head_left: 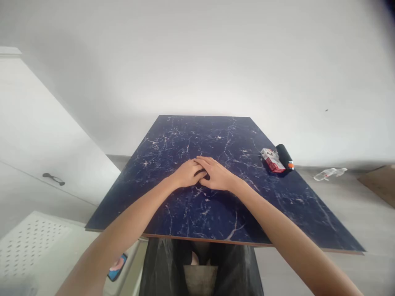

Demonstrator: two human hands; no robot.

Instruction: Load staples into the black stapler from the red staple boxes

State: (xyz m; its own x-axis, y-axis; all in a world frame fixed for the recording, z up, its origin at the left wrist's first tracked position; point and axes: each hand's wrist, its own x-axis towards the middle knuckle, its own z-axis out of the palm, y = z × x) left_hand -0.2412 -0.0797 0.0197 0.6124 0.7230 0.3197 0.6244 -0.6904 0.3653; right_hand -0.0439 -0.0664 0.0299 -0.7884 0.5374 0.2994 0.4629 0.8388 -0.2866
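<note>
My left hand (186, 173) and my right hand (218, 174) meet at the middle of a dark blue, marble-patterned table (191, 213). The fingers of my right hand lie across those of my left, which are partly covered. Both hands rest palm down with the fingers stretched out and the thumbs pointing toward each other. No object shows in either one. To the right of them on the tabletop are a red and white box (273, 160) and, touching or close beside it, a black cylinder (284, 157) with an orange patch at its near end.
A white cabinet (46, 135) with a dark handle stands at the left. A phone (117, 268) lies on a pale surface below my left forearm. On the floor at the right are a clear plastic bottle (329, 173) and part of a cardboard box (379, 183). A white wall rises behind the table.
</note>
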